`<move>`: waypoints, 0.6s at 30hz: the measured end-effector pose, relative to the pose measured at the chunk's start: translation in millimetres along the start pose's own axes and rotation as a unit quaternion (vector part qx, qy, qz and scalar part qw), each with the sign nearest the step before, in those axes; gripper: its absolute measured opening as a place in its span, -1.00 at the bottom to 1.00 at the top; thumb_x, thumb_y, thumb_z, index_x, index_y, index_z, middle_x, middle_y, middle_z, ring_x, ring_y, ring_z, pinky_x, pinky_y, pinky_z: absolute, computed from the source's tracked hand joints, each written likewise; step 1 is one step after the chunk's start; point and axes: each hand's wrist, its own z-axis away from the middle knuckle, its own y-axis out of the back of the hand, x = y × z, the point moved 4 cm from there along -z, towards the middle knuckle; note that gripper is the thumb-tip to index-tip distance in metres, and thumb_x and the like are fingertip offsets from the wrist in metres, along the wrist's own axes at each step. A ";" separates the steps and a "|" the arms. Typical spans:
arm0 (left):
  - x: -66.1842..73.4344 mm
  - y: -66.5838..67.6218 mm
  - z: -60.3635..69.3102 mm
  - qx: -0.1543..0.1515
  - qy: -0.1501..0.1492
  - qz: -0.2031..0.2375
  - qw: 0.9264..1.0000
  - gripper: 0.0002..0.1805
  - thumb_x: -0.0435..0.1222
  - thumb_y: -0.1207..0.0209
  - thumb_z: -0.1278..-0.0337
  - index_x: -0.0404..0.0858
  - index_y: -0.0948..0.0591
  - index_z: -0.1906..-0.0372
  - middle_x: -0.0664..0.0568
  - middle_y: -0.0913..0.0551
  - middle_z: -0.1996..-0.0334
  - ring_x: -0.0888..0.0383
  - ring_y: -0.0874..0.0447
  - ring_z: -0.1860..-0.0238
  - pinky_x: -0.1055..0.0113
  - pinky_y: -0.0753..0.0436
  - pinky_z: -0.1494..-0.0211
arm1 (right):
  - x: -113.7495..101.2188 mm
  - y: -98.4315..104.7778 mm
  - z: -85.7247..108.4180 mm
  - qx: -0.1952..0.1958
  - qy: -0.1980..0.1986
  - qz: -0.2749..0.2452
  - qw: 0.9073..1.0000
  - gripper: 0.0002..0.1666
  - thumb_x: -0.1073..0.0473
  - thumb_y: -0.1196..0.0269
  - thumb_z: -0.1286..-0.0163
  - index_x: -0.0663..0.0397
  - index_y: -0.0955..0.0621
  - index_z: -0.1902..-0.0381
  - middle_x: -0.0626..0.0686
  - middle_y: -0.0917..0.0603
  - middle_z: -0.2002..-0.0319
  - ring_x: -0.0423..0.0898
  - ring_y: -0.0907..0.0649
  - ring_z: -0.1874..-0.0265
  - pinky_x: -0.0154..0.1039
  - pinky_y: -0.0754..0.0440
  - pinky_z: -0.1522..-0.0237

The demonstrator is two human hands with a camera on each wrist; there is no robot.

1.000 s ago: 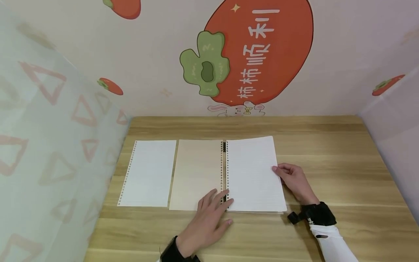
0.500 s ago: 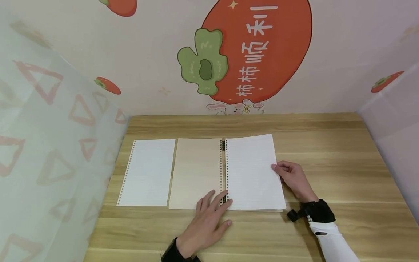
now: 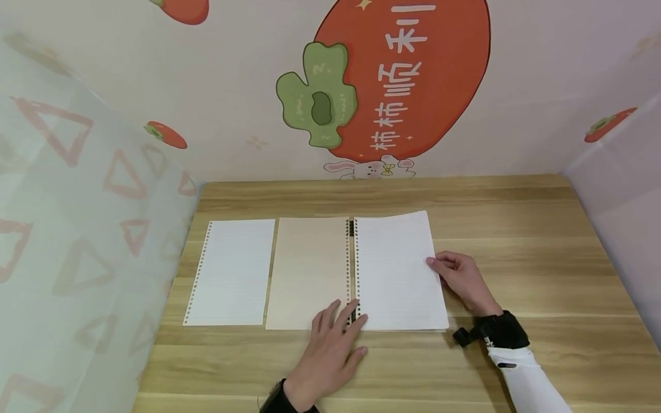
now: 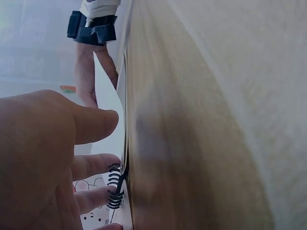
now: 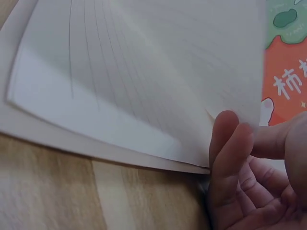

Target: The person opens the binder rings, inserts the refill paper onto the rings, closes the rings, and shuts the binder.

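Note:
A loose-leaf notebook lies spread on the table, its beige cover [image 3: 310, 264] to the left and white lined pages [image 3: 395, 275] to the right. Black binding rings [image 4: 114, 187] run between them. My left hand [image 3: 330, 353] lies at the binding's near end with fingers extended, fingertips touching the rings and page margin. At the pages' right edge, my right hand [image 3: 461, 281] pinches paper between thumb and fingers. In the right wrist view the held sheet [image 5: 144, 72] bends up, with more paper beneath it. How many sheets it pinches I cannot tell.
A loose white lined sheet [image 3: 232, 272] with punched holes along its left edge lies left of the cover. The wooden table [image 3: 527, 246] meets a patterned back wall [image 3: 232, 86] and side walls.
The head view has shifted slightly. Both hands keep nearly the same places on the notebook, the right one still pinching the page edge.

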 end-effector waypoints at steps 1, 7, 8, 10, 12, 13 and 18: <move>0.2 -0.5 0.0 0.003 0.000 -0.005 1.000 -0.38 0.05 -0.20 -0.53 -0.08 -0.47 -0.54 -0.11 -0.23 -0.67 -0.30 -0.14 -0.63 -0.27 -0.26 -0.54 | -1.0 0.1 -0.1 -0.002 0.004 0.004 1.000 -0.47 -0.08 -0.31 -0.60 0.36 -0.68 -0.08 -0.01 -0.80 0.35 -0.21 -0.65 0.43 -0.36 -0.58 0.36; 1.7 -1.7 0.0 0.030 -0.002 -0.038 0.999 -0.42 0.02 -0.22 -0.52 -0.06 -0.51 -0.49 -0.09 -0.30 -0.63 -0.29 -0.23 -0.58 -0.22 -0.36 -0.47 | -9.1 0.9 -0.2 -0.006 0.056 0.078 0.995 -0.58 -0.05 -0.30 -0.61 0.28 -0.71 0.09 -0.01 -0.65 0.55 -0.13 -0.55 0.61 -0.30 -0.48 0.48; 1.9 -1.9 0.1 0.033 -0.003 -0.043 0.999 -0.42 0.03 -0.22 -0.51 -0.05 -0.51 -0.49 -0.09 -0.31 -0.62 -0.28 -0.24 -0.58 -0.21 -0.38 -0.46 | -10.7 1.0 -0.1 -0.004 0.066 0.099 0.993 -0.60 -0.04 -0.30 -0.61 0.25 -0.71 0.14 -0.02 -0.59 0.58 -0.12 -0.52 0.62 -0.30 -0.44 0.47; 2.1 -2.9 0.4 0.035 -0.003 -0.050 0.998 -0.42 0.03 -0.22 -0.51 -0.05 -0.50 -0.49 -0.10 -0.31 -0.62 -0.29 -0.25 -0.57 -0.20 -0.39 -0.46 | -14.0 0.9 0.1 -0.004 0.081 0.142 0.986 -0.62 -0.03 -0.29 -0.61 0.20 -0.70 0.25 -0.04 -0.49 0.62 -0.12 -0.46 0.62 -0.30 -0.37 0.46; 2.4 -3.4 0.9 0.035 -0.003 -0.052 0.998 -0.42 0.03 -0.22 -0.51 -0.05 -0.50 -0.49 -0.10 -0.31 -0.62 -0.29 -0.26 -0.57 -0.20 -0.40 -0.45 | -17.1 0.4 0.6 -0.003 0.090 0.180 0.980 -0.64 0.00 -0.30 -0.60 0.14 -0.68 0.34 -0.06 -0.46 0.63 -0.12 -0.44 0.61 -0.30 -0.34 0.46; 2.6 -3.6 1.0 0.035 -0.003 -0.052 0.998 -0.42 0.03 -0.23 -0.51 -0.05 -0.49 -0.49 -0.11 -0.31 -0.62 -0.29 -0.26 -0.57 -0.21 -0.40 -0.45 | -18.2 0.0 0.7 -0.005 0.091 0.195 0.977 -0.64 0.01 -0.30 -0.60 0.13 -0.67 0.37 -0.06 -0.46 0.64 -0.11 -0.43 0.61 -0.30 -0.32 0.47; 3.2 -4.1 1.0 0.020 0.004 -0.052 0.998 -0.40 0.05 -0.20 -0.52 -0.05 -0.47 -0.51 -0.11 -0.27 -0.64 -0.29 -0.22 -0.59 -0.23 -0.40 -0.46 | -23.4 -3.1 0.3 -0.008 0.101 0.250 0.963 -0.64 0.09 -0.29 -0.57 0.06 -0.58 0.48 -0.07 -0.40 0.64 -0.10 -0.40 0.61 -0.29 -0.28 0.49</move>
